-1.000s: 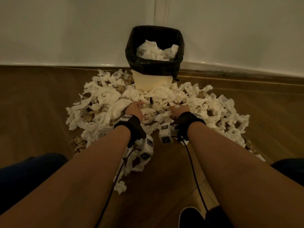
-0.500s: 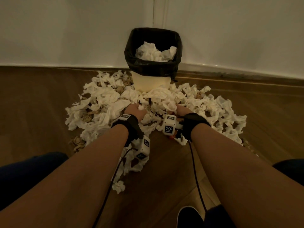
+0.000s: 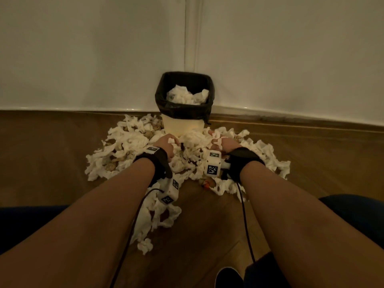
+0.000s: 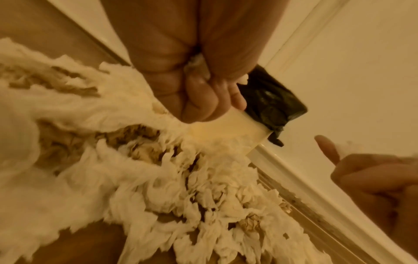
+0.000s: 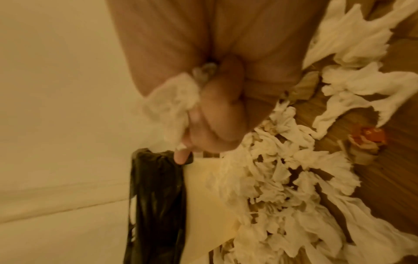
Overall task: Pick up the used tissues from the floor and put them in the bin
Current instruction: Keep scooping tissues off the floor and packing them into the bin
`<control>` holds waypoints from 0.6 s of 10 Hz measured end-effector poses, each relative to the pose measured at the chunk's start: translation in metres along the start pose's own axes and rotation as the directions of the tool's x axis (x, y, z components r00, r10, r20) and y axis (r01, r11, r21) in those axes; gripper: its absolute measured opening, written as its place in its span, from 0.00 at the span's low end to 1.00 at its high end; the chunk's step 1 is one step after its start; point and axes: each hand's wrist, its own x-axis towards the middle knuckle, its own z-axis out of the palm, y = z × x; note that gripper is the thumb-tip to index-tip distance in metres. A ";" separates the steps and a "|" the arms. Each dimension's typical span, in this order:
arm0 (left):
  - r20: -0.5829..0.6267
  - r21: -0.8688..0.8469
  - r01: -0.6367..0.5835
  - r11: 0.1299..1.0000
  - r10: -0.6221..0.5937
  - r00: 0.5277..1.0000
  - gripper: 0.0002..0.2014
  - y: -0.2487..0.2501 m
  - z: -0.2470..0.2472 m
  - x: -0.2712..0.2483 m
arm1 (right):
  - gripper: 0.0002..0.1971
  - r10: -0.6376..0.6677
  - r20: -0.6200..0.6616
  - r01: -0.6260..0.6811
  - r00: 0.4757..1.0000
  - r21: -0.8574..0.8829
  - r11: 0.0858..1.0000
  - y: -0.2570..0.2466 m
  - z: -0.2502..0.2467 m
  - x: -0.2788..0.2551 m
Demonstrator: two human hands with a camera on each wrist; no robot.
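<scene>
Both hands are fists on crumpled paper: the left hand [image 3: 167,144] grips a small white wad, a scrap poking out between its knuckles, and the right hand [image 3: 220,143] clutches a bigger tuft of tissue [image 5: 172,105] that spills past its fingers. Each is raised just in front of the bin [image 3: 185,113], a pale tub lined with a black bag [image 3: 182,110], already heaped with white tissues. Round the bin's foot sprawls the pile of used tissues [image 3: 133,142], torn, twisted, some browner. Wrist cubes [image 3: 213,166] carry black-and-white square codes, no readable words. Something orange [image 5: 371,135] lies near the pile's edge, too blurred to name
</scene>
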 end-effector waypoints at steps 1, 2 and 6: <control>-0.086 0.137 -0.065 0.988 0.077 0.993 0.14 0.027 -0.011 -0.010 | 0.13 -0.017 0.021 0.014 1.000 0.147 0.989 -0.030 0.002 -0.013; -0.076 0.303 -0.112 0.946 0.141 0.987 0.17 0.057 -0.018 -0.029 | 0.16 -0.067 -0.040 0.072 0.997 0.147 0.986 -0.060 0.003 -0.030; -0.220 0.255 -0.347 0.903 0.403 0.888 0.17 0.147 -0.019 -0.038 | 0.13 -0.462 -0.109 0.417 0.880 -0.288 0.862 -0.137 0.018 -0.036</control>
